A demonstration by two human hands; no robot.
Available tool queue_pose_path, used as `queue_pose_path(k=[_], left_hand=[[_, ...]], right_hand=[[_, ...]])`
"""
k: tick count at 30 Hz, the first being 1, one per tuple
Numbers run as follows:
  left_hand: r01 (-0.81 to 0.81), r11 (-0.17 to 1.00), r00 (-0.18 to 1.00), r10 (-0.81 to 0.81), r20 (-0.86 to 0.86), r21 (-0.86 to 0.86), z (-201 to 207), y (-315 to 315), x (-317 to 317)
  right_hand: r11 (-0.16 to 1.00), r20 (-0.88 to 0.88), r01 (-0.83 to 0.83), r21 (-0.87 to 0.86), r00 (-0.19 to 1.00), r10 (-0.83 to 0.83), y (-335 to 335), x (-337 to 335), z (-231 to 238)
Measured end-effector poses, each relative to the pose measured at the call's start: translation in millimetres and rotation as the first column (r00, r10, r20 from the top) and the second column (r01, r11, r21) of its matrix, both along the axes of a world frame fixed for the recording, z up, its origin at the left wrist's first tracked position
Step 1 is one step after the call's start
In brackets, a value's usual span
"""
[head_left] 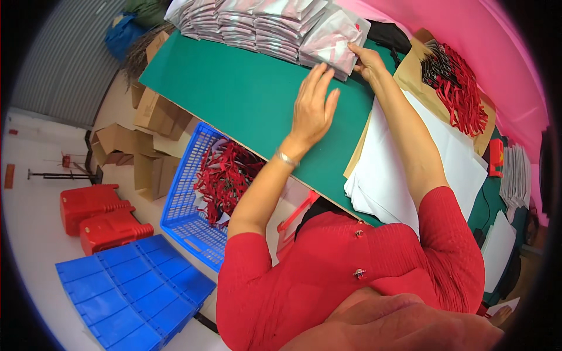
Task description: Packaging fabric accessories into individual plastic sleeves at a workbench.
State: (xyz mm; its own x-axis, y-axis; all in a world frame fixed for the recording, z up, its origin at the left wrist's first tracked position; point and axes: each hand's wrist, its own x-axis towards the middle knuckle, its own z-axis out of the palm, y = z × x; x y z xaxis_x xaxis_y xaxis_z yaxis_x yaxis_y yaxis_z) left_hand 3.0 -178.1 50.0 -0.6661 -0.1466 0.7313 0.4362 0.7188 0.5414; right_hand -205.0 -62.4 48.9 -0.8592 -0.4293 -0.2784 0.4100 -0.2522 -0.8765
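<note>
Flat packets in clear plastic, with white and pink contents, are piled in several stacks [234, 26] along the far edge of the green table. At the right end of the row lies a packet [333, 44] on a shorter pile. My right hand [369, 63] grips that packet by its right edge, thumb on top and the other fingers partly hidden. Just in front of the same pile is my left hand [314, 105], its fingers stretched out and their tips at the near edge. Whether those tips touch the plastic I cannot tell.
The green table [234, 82] bears large white sheets [410, 158] under my right forearm and red straps [459, 88] on brown paper. Left of the table stands a blue crate [193, 169] with red straps inside. Cardboard boxes [161, 114], red stools [93, 205] and a blue panel [134, 286] occupy the floor.
</note>
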Motion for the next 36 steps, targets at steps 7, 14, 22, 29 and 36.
queue_pose_path(k=[7, 14, 22, 29, 36], left_hand=[[-0.033, 0.918, 0.998, 0.048, 0.028, -0.396, -2, -33, -134], [-0.010, 0.884, 0.904, 0.208, 0.374, -0.468, -3, -38, -187], [-0.033, 0.917, 0.889, 0.208, 0.408, -0.397, -5, -40, -216], [0.023, 0.933, 0.930, 0.112, 0.350, -0.360, 8, -41, -236], [0.026, 0.985, 0.899, 0.050, 0.434, -0.169, 5, -47, -252]], right_hand=[[0.912, -0.147, 0.031, 0.408, 0.989, 0.032, -9, 12, 9], [0.700, -0.198, 0.101, 0.707, 0.978, 0.059, -7, -3, 17], [0.920, -0.184, -0.013, 0.391, 0.979, 0.092, 14, 11, -6], [0.952, -0.139, -0.042, 0.303, 0.986, 0.088, 12, 10, -21], [0.985, -0.111, -0.042, 0.169, 0.992, 0.062, 10, 8, -32]])
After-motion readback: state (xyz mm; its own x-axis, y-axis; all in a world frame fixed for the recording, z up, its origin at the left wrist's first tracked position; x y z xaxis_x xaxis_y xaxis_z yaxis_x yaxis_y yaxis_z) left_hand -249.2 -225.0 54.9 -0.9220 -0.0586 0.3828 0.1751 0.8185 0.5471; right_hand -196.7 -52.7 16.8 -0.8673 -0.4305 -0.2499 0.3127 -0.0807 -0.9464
